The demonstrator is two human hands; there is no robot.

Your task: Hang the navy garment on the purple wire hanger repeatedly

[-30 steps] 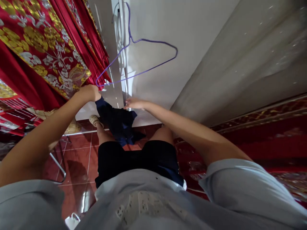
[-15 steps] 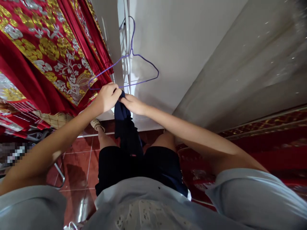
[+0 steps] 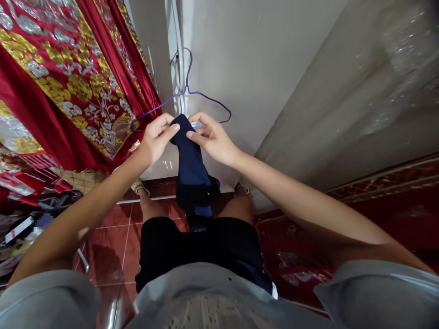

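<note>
A dark navy cloth garment (image 3: 192, 160) hangs down in a long narrow fold in front of me; its kind I cannot make out. My left hand (image 3: 159, 137) pinches its upper left edge, thumb on the near side. At the upper right edge, my right hand (image 3: 214, 139) grips the same cloth between thumb and fingers. Just behind both hands hangs a thin purple hanger (image 3: 207, 94), its hook up against a white rail. The cloth overlaps the hanger's lower bar, so whether the two touch is hidden.
Red fabric with gold and silver ornament (image 3: 82, 87) hangs at the left. A pale wall (image 3: 247, 59) stands ahead, and plastic-covered greyish material (image 3: 343, 105) leans at the right. Cluttered items (image 3: 20, 233) lie at the lower left above the red tiled floor (image 3: 113, 256).
My hands have moved apart, spreading the top of the garment wider and flatter. The hanger appears lower in view, and the cloth has shifted slightly right.
</note>
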